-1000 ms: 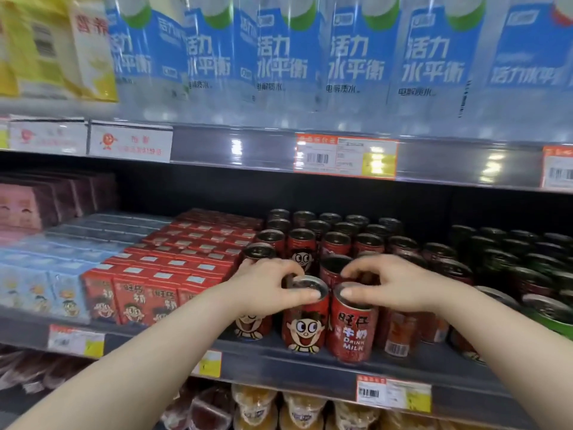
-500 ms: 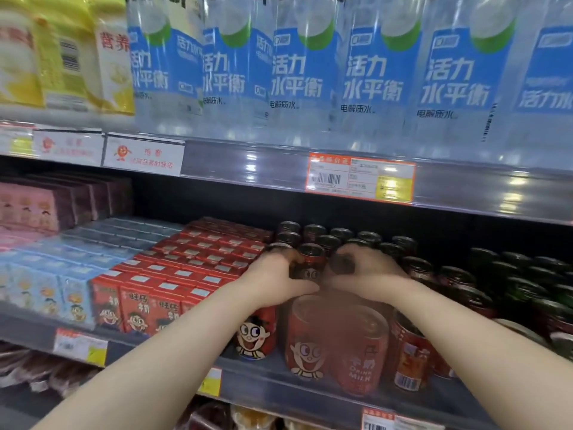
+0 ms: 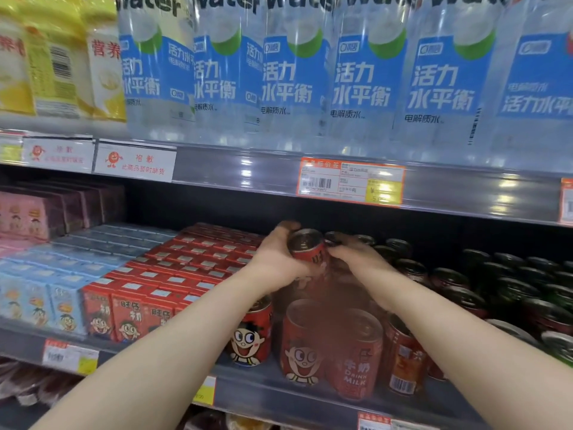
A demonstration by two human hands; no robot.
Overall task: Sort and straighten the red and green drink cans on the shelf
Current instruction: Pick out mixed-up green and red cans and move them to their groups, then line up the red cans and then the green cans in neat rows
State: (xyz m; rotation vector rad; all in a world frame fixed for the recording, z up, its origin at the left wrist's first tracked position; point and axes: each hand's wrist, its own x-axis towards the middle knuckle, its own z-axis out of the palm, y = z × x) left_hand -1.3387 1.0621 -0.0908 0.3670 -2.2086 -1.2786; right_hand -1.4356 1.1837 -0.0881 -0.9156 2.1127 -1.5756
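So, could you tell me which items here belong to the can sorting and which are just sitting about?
Job: red can in left hand, shelved red cans, green cans.
Bystanders: red cartons, blue cartons, pink boxes, water bottles.

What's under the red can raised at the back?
Below the raised can, gripped by the left hand, more upright red cans stand at the front of the shelf. The spot directly beneath is blurred and partly hidden behind that hand.
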